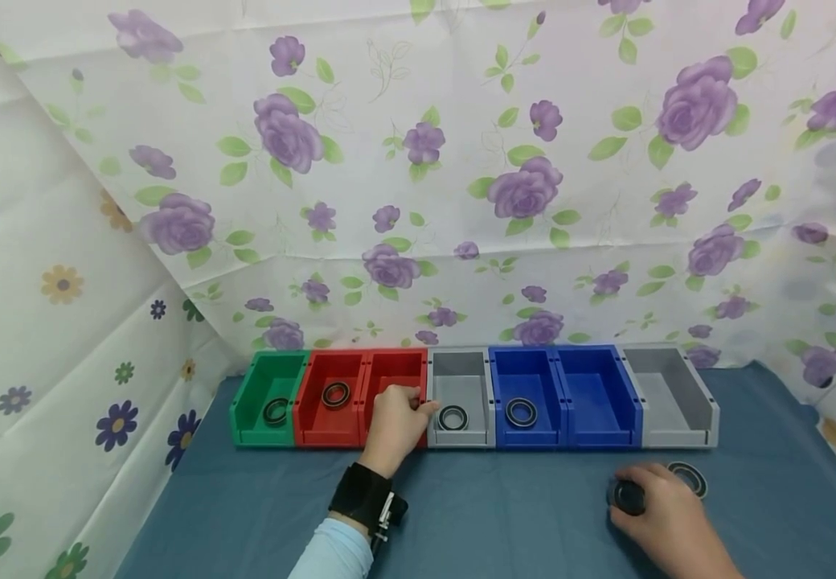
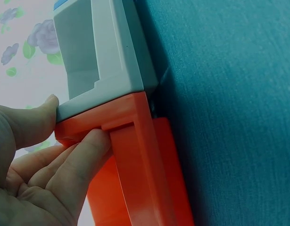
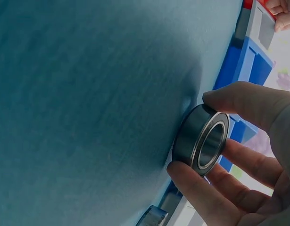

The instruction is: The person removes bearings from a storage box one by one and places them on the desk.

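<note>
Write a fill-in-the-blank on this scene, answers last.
1. The bearing in hand is held by the ____ hand.
2. The left hand grips the walls where a red bin meets a bin coloured ____.
3. In the head view, the leftmost bin is ____.
4. The row of bins numbers ____.

Missing words: right; gray; green; seven.

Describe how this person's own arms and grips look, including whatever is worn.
The left forearm has a pale blue sleeve and, nearer the left grip, a broad black wrist strap carrying a slim silvery fitting. The right forearm is bare where it shows in the head view, with no sleeve or strap visible there. Both it and the right grip are uncovered; neither grip wears a glove.
</note>
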The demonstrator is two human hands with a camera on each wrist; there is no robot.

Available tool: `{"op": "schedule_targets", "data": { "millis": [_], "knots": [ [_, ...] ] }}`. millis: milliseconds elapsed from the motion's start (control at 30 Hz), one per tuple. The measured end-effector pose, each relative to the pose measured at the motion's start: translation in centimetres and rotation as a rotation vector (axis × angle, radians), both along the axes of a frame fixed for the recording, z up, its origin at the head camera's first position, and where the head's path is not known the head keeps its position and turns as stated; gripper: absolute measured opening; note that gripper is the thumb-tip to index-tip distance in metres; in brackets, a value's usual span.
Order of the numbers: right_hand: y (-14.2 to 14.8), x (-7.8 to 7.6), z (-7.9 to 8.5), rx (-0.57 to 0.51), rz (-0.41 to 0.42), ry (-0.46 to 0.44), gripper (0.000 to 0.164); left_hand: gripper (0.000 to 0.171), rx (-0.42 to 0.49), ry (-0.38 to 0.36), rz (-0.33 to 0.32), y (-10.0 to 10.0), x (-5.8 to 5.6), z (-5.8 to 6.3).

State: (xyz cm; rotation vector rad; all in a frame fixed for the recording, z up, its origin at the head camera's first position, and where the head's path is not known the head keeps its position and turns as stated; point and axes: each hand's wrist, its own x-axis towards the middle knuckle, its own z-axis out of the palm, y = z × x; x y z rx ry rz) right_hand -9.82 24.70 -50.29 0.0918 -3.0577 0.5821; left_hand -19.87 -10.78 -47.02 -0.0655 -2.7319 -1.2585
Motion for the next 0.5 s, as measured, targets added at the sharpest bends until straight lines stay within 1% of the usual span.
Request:
{"op": "schedule_targets", "data": {
  "millis": [100,200,300,500],
  "knots": [
    [0.1,-0.3,0.1,0.008,-0.013,-0.039,0.050,0.023,0.002,0.002,-0.004,0.0,0.0,0.0],
    [0.2,-0.7,0.2,0.010,-0.025,-0.051,0.052,0.022,0.002,0.004,-0.011,0.0,0.0,-0.1],
    [0.2,-1.1,0.2,0.005,-0.033,-0.048,0.053,0.027,0.003,0.005,-0.009,0.0,0.0,-0.1],
    [0.2,-1.7,0.1,0.014,-0.037,-0.024,0.052,0.027,0.003,0.009,-0.012,-0.1,0.0,-0.1]
  ]
}}
